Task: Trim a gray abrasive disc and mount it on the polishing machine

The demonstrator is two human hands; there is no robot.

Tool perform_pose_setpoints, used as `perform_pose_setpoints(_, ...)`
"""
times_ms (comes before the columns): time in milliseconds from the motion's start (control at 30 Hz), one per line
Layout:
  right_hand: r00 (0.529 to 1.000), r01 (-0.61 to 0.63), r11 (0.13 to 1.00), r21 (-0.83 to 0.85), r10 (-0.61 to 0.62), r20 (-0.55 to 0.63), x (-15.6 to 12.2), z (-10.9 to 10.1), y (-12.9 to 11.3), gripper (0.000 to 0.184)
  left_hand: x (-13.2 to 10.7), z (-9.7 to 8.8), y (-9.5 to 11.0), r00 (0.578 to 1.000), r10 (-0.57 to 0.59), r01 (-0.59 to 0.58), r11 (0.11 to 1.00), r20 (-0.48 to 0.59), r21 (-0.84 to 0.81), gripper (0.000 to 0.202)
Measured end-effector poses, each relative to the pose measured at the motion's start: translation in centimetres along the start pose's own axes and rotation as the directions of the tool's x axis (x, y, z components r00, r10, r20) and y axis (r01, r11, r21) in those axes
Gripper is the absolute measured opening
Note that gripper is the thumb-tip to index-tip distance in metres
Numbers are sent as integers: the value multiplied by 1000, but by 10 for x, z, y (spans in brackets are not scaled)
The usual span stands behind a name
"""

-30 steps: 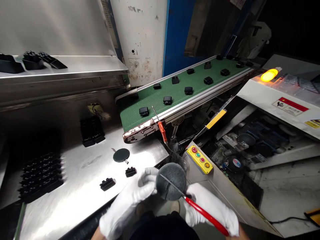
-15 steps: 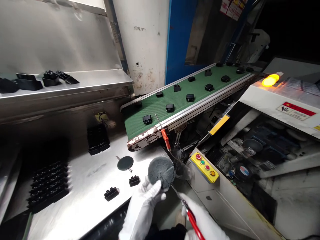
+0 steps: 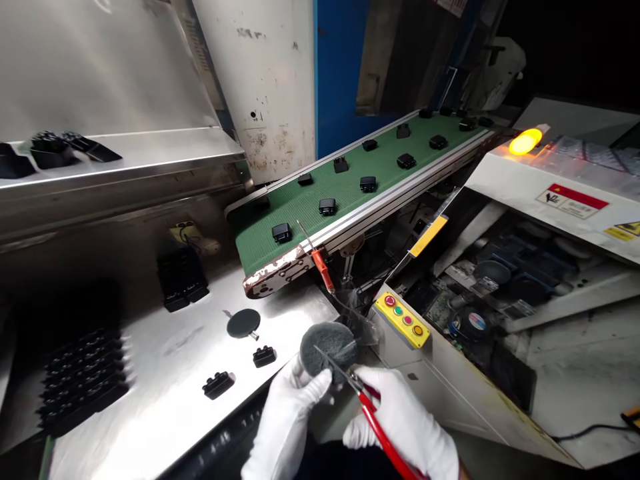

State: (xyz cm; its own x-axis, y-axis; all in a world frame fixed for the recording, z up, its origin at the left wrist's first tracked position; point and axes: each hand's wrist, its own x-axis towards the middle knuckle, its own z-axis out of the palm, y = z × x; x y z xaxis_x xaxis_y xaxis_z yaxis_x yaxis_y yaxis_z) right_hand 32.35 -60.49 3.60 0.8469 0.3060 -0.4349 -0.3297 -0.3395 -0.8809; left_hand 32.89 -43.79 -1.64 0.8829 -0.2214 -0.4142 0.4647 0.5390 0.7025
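Observation:
My left hand [image 3: 290, 413], in a white glove, grips a round dark grey disc [image 3: 317, 340] with a rough, fuzzy face, the thumb pressed on its near edge. My gloved right hand [image 3: 405, 413] is wrapped around red-handled pliers [image 3: 377, 427]. Their slim, pointed metal jaws lie over the face of the disc; whether they touch it I cannot tell. On the metal table left of the disc are a flat dark round piece [image 3: 243, 324] with metal tabs, a small black plastic part [image 3: 264, 356] and another black plastic part [image 3: 218, 385].
Several black parts ride on a green conveyor belt [image 3: 300, 200]. An orange-handled pointed tool [image 3: 321, 267] leans at its near end. Rows of black parts [image 3: 85, 380] cover the table's left side. A yellow button box [image 3: 403, 320] and an open machine [image 3: 490, 300] stand to the right.
My right hand has risen toward the left, bringing the plier jaws from beside the disc to over its face. The disc is tilted flatter. The camera view has shifted slightly.

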Motion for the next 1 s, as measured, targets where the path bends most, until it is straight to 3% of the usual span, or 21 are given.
perform_pose_setpoints(133,999,5,997,-80,-8,-45,1,2,11,37,-4,-11,22,992,25,-42,990,127,133,43)
perform_pose_setpoints(233,998,-30,984,-177,20,-59,-1,1,15,36,-2,-26,53,981,184,-195,908,64,372,70)
perform_pose_setpoints(300,999,-50,974,-219,45,-25,-2,0,17,34,5,-30,77,959,265,-270,732,103,625,81)
perform_pose_setpoints(333,999,-48,967,-249,48,-7,-3,0,17,35,10,-29,87,954,240,-291,612,178,735,84)
perform_pose_setpoints(400,999,-36,945,-325,38,0,-3,1,18,37,23,-20,101,934,64,-349,359,350,865,80)
perform_pose_setpoints(467,999,-33,915,-402,30,-13,-2,3,18,41,36,-10,106,860,-122,-472,178,496,863,56)
perform_pose_setpoints(533,999,-49,884,-464,36,-36,0,6,17,44,46,-4,104,759,-192,-616,99,623,781,30)
perform_pose_setpoints(600,998,-27,855,-517,-5,-60,3,9,16,56,52,-4,99,678,-185,-709,91,711,700,28)
perform_pose_setpoints(700,991,42,828,-559,-106,-83,8,15,18,79,57,-11,92,646,-175,-729,147,743,668,31)
perform_pose_setpoints(867,997,-62,878,-476,32,-71,18,24,33,53,69,-23,86,619,-225,-683,319,753,657,27)
perform_pose_setpoints(1000,994,-92,811,-578,45,-95,21,27,40,45,81,-26,74,566,-216,-668,445,795,597,31)
